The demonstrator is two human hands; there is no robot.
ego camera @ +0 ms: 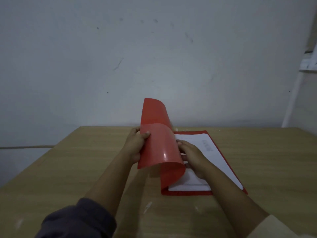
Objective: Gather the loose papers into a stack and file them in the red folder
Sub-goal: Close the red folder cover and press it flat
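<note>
The red folder (228,164) lies on the table (85,160), papers (214,158) stacked inside, its long side running from about five o'clock up toward eleven, spine on the left. The left hand (137,145) pinches the curled cover (159,145); the right hand (193,157) presses flat on the sheets. If that springy cover slips free it could snap down and skew the top pages.
</note>
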